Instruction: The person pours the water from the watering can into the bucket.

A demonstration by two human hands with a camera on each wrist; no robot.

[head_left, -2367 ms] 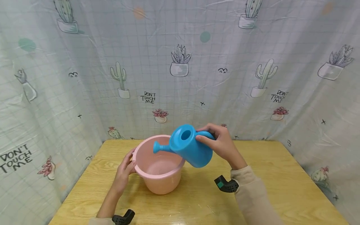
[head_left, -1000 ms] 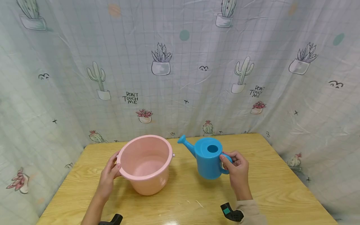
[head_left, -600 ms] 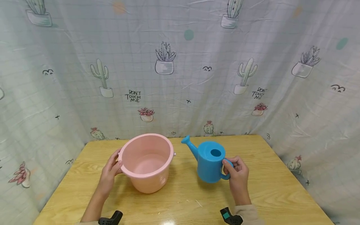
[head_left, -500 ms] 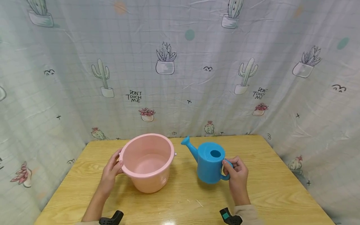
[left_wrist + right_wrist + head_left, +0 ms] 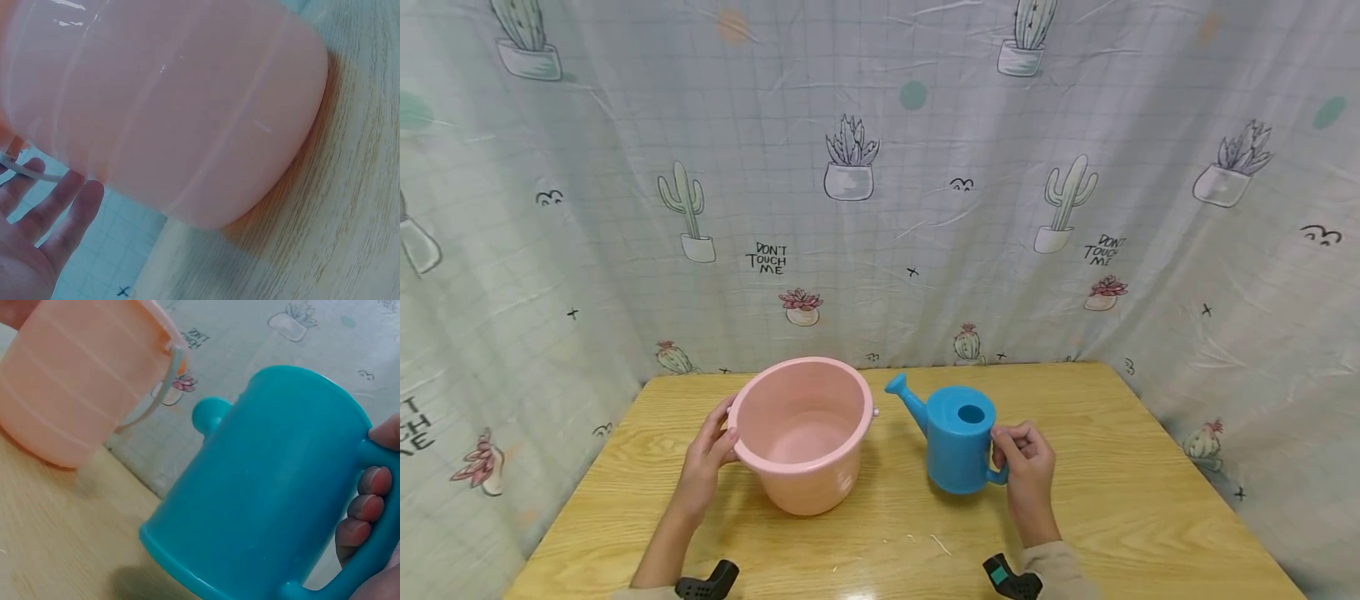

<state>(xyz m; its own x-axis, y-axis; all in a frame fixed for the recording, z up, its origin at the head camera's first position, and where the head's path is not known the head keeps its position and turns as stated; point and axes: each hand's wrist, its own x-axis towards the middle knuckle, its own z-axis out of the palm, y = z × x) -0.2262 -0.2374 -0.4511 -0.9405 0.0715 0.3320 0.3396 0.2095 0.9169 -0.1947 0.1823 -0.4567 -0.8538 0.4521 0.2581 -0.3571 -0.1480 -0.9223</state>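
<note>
A pink bucket [image 5: 808, 483] stands on the wooden table, left of centre in the head view. At its left rim my left hand [image 5: 703, 462] grips, the thumb over the edge; several fingers [image 5: 81, 209] show against the outer wall in the left wrist view. To the bucket's right is a blue watering can [image 5: 958, 450], nearly upright, its spout towards the bucket. My right hand [image 5: 1028, 471] holds it by the handle [image 5: 375, 550], fingers curled through the loop. A shadow lies close under its base; whether it touches the table I cannot tell.
The wooden table [image 5: 1120, 500] extends to the right of the can and in front of both things. Small pale marks [image 5: 940, 545] lie near its front. A cactus-print curtain [image 5: 910, 208] encloses the back and sides. The bucket's pale handle [image 5: 156, 400] hangs behind it.
The watering can, earlier tipped over the bucket, has come right and down and is now nearly upright. Over the last half second it sinks slightly. My left hand stays on the bucket.
</note>
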